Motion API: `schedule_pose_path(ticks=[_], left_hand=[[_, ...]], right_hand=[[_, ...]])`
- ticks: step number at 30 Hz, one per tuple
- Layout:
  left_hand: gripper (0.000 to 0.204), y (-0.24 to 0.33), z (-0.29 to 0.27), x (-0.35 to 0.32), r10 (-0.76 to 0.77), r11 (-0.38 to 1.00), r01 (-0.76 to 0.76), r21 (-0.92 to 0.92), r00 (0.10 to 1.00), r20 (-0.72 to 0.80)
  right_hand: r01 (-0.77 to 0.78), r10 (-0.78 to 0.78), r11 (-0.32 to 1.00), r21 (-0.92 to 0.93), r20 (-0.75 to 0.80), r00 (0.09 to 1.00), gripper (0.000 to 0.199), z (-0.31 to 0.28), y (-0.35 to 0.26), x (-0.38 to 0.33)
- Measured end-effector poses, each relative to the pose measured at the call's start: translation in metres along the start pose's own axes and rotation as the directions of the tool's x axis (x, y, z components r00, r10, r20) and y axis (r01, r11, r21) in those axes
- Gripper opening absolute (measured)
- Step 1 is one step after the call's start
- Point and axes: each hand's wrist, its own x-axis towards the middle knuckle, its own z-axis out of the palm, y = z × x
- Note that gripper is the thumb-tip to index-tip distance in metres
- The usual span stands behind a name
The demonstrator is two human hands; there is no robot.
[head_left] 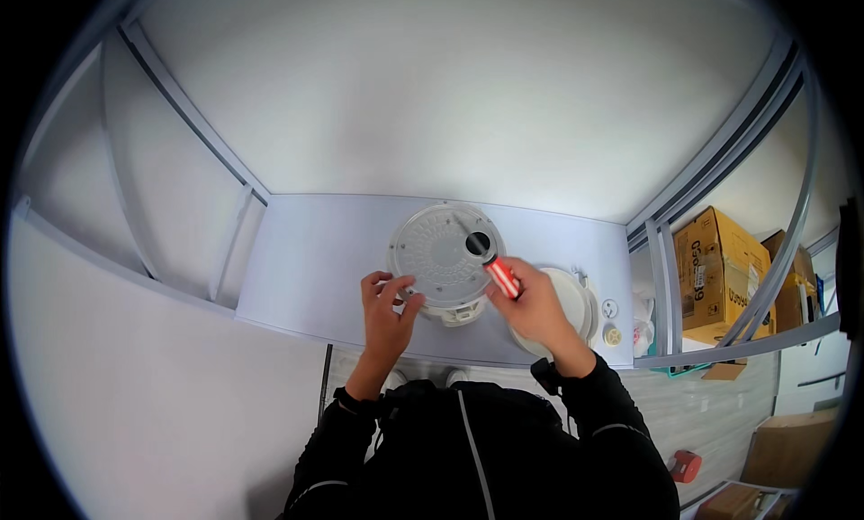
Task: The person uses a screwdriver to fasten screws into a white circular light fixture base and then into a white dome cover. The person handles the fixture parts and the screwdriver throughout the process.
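Observation:
A round, pale grey appliance base with small screws around its rim and a dark circular spot lies on the white table. My right hand grips a screwdriver by its red and white handle. The shaft points up and left over the base; I cannot tell whether its tip touches. At the near left rim is my left hand, fingers apart and bent, thumb and forefinger close to the edge. Whether a small part sits between them is too small to tell.
Right of the base, partly behind my right hand, lies a white round cover. Small round parts sit near the table's right end. Metal frame posts stand on both sides. Cardboard boxes are beyond the right post, and a red object is on the floor.

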Motion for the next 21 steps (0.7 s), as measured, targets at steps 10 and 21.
schedule_pose_path(ticks=[10, 21], left_hand=[[0.039, -0.004, -0.003, 0.001, 0.163, 0.968, -0.144, 0.203, 0.983, -0.081], [0.036, 0.004, 0.011, -0.014, 0.339, 0.906, -0.288, 0.311, 0.932, -0.127]], right_hand=[[-0.016, 0.018, 0.999, -0.050, 0.046, 0.999, 0.026, 0.033, -0.006, 0.003], [-0.015, 0.015, 0.999, 0.047, -0.001, 1.000, 0.028, 0.017, 0.030, 0.028]])
